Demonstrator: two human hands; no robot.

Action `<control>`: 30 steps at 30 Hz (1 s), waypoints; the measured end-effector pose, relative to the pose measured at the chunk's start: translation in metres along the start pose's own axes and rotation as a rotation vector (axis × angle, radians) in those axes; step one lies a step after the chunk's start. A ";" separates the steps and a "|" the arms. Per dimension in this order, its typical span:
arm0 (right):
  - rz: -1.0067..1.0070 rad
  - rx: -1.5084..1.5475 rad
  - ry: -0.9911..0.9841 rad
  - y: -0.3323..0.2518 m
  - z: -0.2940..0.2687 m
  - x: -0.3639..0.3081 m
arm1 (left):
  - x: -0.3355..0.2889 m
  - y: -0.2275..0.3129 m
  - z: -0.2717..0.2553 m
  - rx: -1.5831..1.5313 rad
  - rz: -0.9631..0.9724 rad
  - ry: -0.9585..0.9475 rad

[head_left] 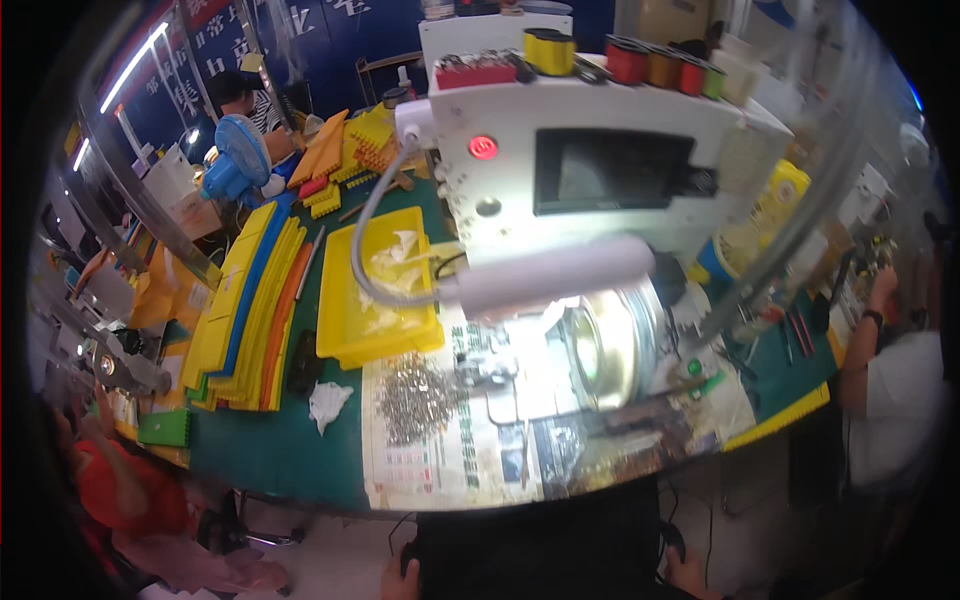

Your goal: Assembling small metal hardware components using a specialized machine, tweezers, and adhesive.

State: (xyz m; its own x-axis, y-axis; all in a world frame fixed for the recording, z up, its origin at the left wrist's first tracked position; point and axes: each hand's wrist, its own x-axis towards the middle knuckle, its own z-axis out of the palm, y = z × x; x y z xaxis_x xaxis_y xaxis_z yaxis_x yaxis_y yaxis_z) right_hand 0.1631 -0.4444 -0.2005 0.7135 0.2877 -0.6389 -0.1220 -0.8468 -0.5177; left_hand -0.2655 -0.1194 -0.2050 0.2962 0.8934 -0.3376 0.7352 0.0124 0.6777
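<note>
**Two hands low at the edge of a crowded green workbench**

A green bench curves across the view. On it stands a white machine with a dark screen, thread spools lined along its top. To its left leans a stack of yellow, blue and orange sheets; between them sits a yellow tray holding crumpled pale material. A white tubular lamp shines over a shiny metal ring. Left of the ring, a heap of small metal pieces lies on a printed paper sheet.

Below the bench's front edge, well apart from each other, are the wearer's left hand and right hand, on either side of a black cloth. Each is beside a small dark rounded object, at the cloth's left and right edges. Both hands are partly cut off; whether they grip anything, I cannot tell.
</note>
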 end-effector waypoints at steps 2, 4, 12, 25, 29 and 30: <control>-0.026 -0.191 -0.012 0.094 0.001 0.041 | 0.000 0.009 0.004 -0.049 -0.077 0.009; -0.262 -0.461 0.235 0.122 0.001 0.066 | -0.004 0.014 0.004 -0.082 -0.166 0.025; -0.038 -0.209 0.102 -0.041 0.002 0.053 | 0.027 0.038 0.000 -0.052 -0.274 0.079; -0.245 -0.126 0.198 -0.067 -0.004 0.021 | 0.035 0.024 0.002 -0.250 -0.156 -0.045; -0.057 0.150 -0.058 -0.066 -0.013 0.030 | 0.038 0.030 -0.009 -0.206 -0.166 -0.064; -0.080 0.178 -0.142 -0.057 -0.018 0.039 | 0.042 0.026 -0.025 0.065 0.075 -0.016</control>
State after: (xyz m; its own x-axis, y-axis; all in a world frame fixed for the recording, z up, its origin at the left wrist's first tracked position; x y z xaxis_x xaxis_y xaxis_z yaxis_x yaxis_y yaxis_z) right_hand 0.2103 -0.3929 -0.1857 0.6233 0.4216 -0.6586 -0.1976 -0.7300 -0.6543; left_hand -0.2491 -0.0702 -0.1856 0.3615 0.8833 -0.2986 0.7483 -0.0838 0.6581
